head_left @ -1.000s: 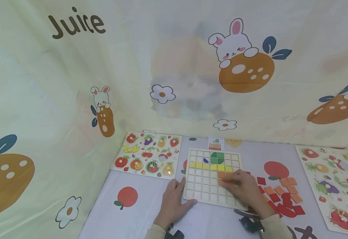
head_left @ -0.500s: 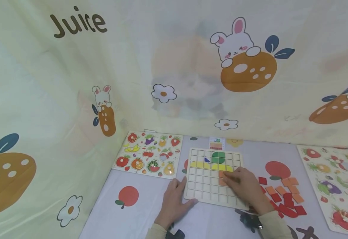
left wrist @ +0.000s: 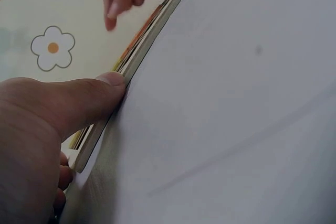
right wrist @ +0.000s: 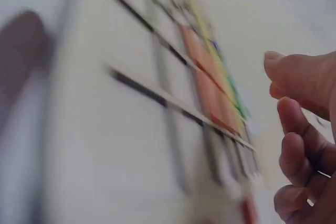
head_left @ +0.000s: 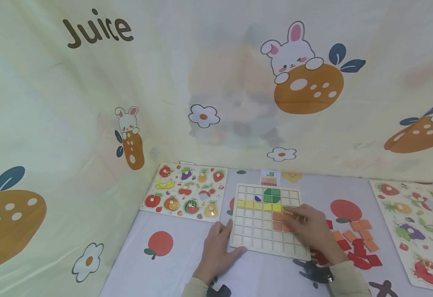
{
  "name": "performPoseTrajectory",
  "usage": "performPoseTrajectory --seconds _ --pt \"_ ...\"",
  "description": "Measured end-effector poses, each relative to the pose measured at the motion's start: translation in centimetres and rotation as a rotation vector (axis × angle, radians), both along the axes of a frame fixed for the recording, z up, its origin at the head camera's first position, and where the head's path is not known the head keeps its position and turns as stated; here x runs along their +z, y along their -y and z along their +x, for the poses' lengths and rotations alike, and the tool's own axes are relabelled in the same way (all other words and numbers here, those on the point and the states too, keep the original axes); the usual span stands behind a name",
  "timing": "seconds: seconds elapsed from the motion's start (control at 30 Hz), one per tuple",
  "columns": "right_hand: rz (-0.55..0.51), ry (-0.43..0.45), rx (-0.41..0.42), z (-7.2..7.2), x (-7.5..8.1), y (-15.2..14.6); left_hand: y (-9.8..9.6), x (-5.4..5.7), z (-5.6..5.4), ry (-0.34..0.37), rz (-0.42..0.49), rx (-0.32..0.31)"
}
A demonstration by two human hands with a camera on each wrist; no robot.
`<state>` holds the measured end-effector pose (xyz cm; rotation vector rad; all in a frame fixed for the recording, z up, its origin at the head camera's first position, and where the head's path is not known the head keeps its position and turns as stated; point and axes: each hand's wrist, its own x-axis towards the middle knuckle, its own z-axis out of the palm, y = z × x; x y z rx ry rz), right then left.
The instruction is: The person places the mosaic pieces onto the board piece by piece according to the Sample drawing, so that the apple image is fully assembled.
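A pale grid board [head_left: 251,232] lies on the table, its cells partly filled with coloured tiles. Rounded green tiles [head_left: 272,195] and a small blue tile [head_left: 258,199] sit near its far side, above a row of yellow tiles [head_left: 259,205]. Orange tiles [head_left: 277,225] lie below that row, partly behind my right hand [head_left: 309,225]. That hand hovers over the board's right side; in the right wrist view its loosely bent fingers [right wrist: 292,114] hold nothing. My left hand [head_left: 216,251] grips the near left corner, with the thumb [left wrist: 97,98] against the front edge.
Loose orange tiles [head_left: 366,235] and red tiles [head_left: 358,249] are scattered right of the board. Fruit puzzle boards stand at the left [head_left: 179,198] and far right [head_left: 420,239]. A small picture card [head_left: 270,178] lies behind the grid. A printed curtain [head_left: 157,82] closes off the back.
My right hand has drawn back to the right and off the orange tiles, which it was touching earlier; more orange shows on the board. My left hand stays at the corner.
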<state>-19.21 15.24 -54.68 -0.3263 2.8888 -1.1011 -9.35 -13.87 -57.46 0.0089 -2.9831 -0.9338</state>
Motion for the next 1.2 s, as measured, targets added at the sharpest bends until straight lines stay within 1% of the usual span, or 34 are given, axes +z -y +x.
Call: performPoseTrajectory --seconds 0.07,0.13,0.27,0.37,0.5,0.7,0.8,0.97,1.03,1.2 --pt "-0.012 -0.019 -0.033 -0.2 0.5 -1.5 -0.1 0.0 0.0 0.011 0.001 -0.002" --pt "0.001 -0.008 -0.058 -0.2 0.9 -3.3 -0.2 0.1 0.0 0.015 -0.001 -0.004" --pt "0.068 0.08 -0.042 -0.2 1.5 -7.5 -0.2 0.2 0.0 0.025 -0.001 -0.003" --pt "0.115 0.173 -0.044 -0.1 1.6 -10.1 -0.2 0.2 0.1 0.031 -0.002 0.003" --pt "0.189 0.2 -0.048 0.3 1.5 -12.4 -0.1 0.1 0.1 0.03 -0.002 0.01" --pt "0.253 0.218 -0.058 0.6 1.6 -13.0 -0.2 0.5 0.1 0.024 0.01 0.017" --pt "0.266 0.201 -0.052 0.8 1.6 -13.0 -0.2 0.4 0.1 0.022 0.011 0.017" --pt "0.26 0.221 -0.039 1.0 1.6 -12.8 -0.3 0.3 0.0 0.027 0.003 0.017" --pt "0.239 0.24 -0.035 1.1 1.5 -12.6 -0.3 0.3 0.0 0.026 0.005 0.017" --pt "0.208 0.257 -0.038 1.0 1.1 -12.2 -0.3 0.2 0.0 0.018 0.002 0.017"
